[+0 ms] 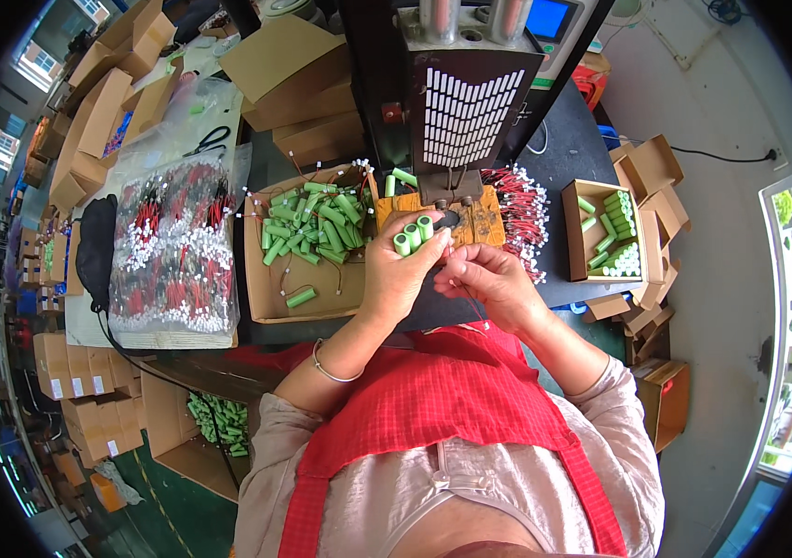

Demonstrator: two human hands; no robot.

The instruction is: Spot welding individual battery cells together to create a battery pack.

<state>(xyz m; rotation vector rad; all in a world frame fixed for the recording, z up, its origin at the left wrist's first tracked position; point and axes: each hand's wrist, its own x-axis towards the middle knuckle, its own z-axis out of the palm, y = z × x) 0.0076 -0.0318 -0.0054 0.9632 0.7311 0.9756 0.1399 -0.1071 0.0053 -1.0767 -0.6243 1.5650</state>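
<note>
My left hand (pixel 394 281) is closed around a small group of green cylindrical battery cells (pixel 413 236), their pale round ends facing up. Close beside it, my right hand (pixel 496 285) pinches a thin wire (pixel 476 305) that hangs down toward the red apron. Both hands are just in front of a yellow wooden block (pixel 483 221) under a dark bench machine (pixel 478 70) with white slots. To the left of my hands, a shallow carton (pixel 335 305) holds many green cells (pixel 314 221), some with wires and white connectors. The far end of the pinched wire is hidden by my fingers.
Red and white connector leads (pixel 524 209) lie right of the machine. Farther right stands a carton (pixel 574 237) of upright and loose green cells. Plastic-bagged wire leads (pixel 173 302) and black scissors (pixel 210 139) lie at left. More green cells (pixel 219 418) sit in a low box.
</note>
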